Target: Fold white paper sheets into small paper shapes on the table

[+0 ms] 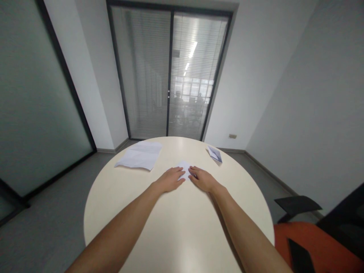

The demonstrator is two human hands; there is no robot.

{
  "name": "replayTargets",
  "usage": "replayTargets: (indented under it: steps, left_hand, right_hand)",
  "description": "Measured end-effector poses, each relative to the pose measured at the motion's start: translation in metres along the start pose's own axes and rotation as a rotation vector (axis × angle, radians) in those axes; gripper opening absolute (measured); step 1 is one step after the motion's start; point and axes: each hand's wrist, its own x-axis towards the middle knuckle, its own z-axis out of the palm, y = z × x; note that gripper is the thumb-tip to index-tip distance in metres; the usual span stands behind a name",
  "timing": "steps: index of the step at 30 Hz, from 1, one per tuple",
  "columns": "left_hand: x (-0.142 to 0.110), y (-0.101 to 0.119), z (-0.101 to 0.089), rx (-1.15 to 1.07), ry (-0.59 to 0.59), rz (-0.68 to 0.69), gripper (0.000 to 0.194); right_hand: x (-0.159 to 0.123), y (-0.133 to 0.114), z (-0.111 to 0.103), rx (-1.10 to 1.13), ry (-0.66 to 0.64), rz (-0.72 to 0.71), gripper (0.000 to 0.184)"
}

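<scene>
A small folded piece of white paper [185, 167] lies near the middle of the round cream table [176, 227]. My left hand [170, 179] rests flat on its left part with the fingers stretched out. From the right, my right hand [202, 179] presses its fingertips onto the paper's right edge, fingers extended. Neither hand lifts the paper; most of it is covered by my fingers.
A creased open white sheet [140, 155] lies at the table's far left. A small folded paper shape [215, 154] sits at the far right edge. An orange chair with a black armrest [298, 204] stands at the right. A glass door with blinds [170, 76] is beyond.
</scene>
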Motion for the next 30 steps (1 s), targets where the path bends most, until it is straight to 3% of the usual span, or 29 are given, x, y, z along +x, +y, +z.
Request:
replayTargets:
  steps: [6,17,24,30]
  left_hand:
    - [0.0,0.001,0.001,0.057,0.008,0.006,0.042]
    - [0.0,-0.004,0.006,0.142,0.096,-0.122,0.04]
    - [0.0,-0.007,0.011,0.145,0.097,-0.167,0.041]
    - [0.002,-0.002,0.003,0.13,0.158,-0.138,0.031]
  right_hand:
    - [-0.002,0.012,-0.001,-0.009,0.025,0.069,0.036]
    - [0.0,0.003,-0.008,0.087,0.037,-0.012,0.022]
    - [-0.001,0.0,-0.01,0.159,-0.018,-0.014,0.032]
    - [-0.001,0.001,-0.006,0.153,-0.01,-0.048,0.041]
